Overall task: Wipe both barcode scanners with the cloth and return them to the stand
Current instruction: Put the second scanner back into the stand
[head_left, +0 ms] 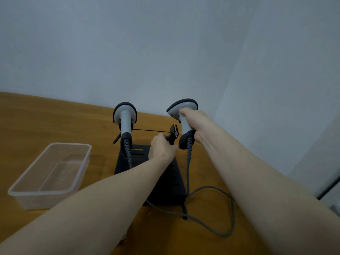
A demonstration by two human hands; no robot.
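Two grey-and-black barcode scanners show at the back of the wooden table. The left scanner sits upright in the black stand. My right hand grips the handle of the right scanner, holding it tilted just right of the stand's empty right cradle. My left hand holds the post under that cradle. A thin black bar joins the two cradles. No cloth is in sight.
A clear plastic tub stands at the left on the table. Grey cables loop over the table in front of the stand. A pale wall rises right behind the scanners.
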